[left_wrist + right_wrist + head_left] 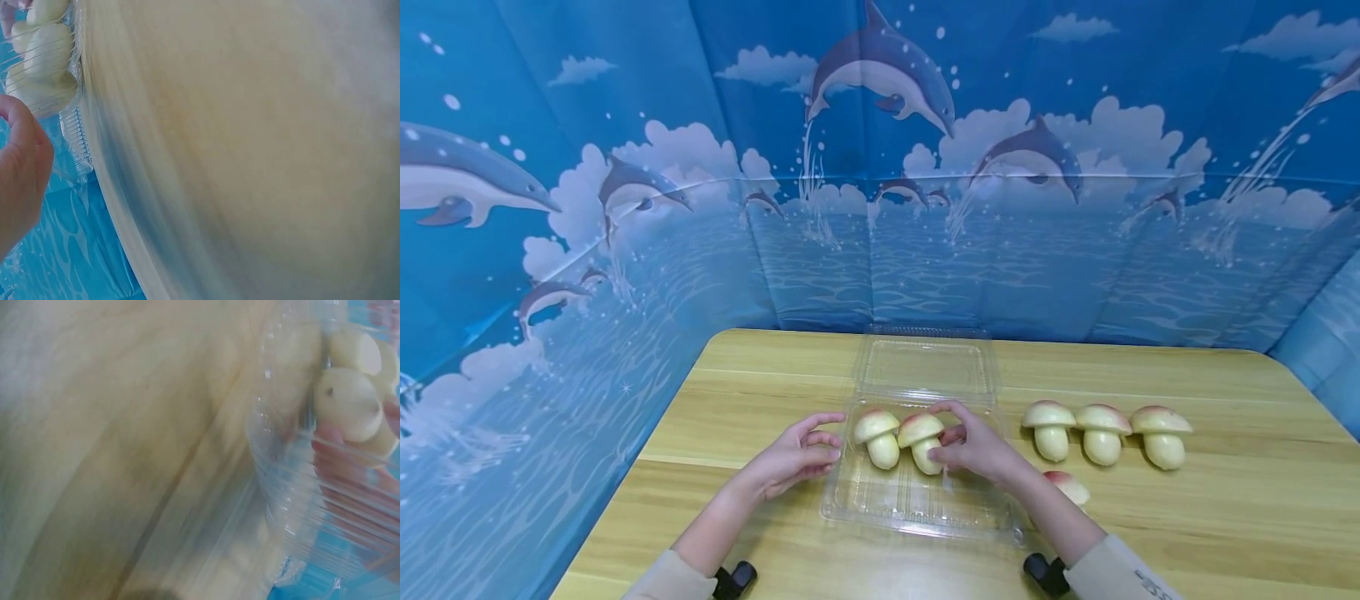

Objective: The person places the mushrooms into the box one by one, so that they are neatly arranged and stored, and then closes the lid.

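A clear plastic clamshell box (pixel 917 521) lies on the table with its lid (pixel 925 367) folded back. Two toy mushrooms with cream stems and pinkish caps sit side by side in its tray, the left mushroom (pixel 877 433) and the right mushroom (pixel 922 432). My right hand (pixel 976 446) grips the right one, thumb at its stem and a finger by its cap; its stem end (pixel 347 403) shows through the plastic in the right wrist view. Beside the tray's left wall is my left hand (pixel 801 457), fingers loosely bent and holding nothing.
To the right of the box stand three more mushrooms in a row, the middle mushroom (pixel 1102 433) among them. Another mushroom (pixel 1067 486) is partly hidden behind my right forearm. A dolphin-print curtain (pixel 880 250) hangs behind the wooden table (pixel 1247 517).
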The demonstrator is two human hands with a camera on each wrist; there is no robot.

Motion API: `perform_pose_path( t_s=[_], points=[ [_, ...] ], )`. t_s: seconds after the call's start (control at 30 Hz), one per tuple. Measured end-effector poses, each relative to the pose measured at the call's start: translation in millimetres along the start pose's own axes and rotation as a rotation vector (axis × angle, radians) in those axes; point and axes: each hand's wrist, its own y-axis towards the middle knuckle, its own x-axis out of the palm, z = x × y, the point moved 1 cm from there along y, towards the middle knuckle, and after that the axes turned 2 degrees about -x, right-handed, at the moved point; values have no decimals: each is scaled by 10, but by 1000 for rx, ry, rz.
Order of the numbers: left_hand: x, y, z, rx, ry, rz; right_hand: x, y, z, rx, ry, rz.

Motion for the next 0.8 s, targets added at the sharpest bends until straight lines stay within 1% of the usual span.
perform_pose_path(
  t_s=[0.33, 0.57, 0.8],
  points=[
    [3, -8, 4, -2, -3, -6, -47, -41, -48, 41, -48, -25],
    [9, -10, 9, -2, -3, -5, -107, -94, -113, 0, -53, -55],
    [13, -14, 17, -5, -1, -4, -171, -141, -153, -15, -44, -41]
  ],
)
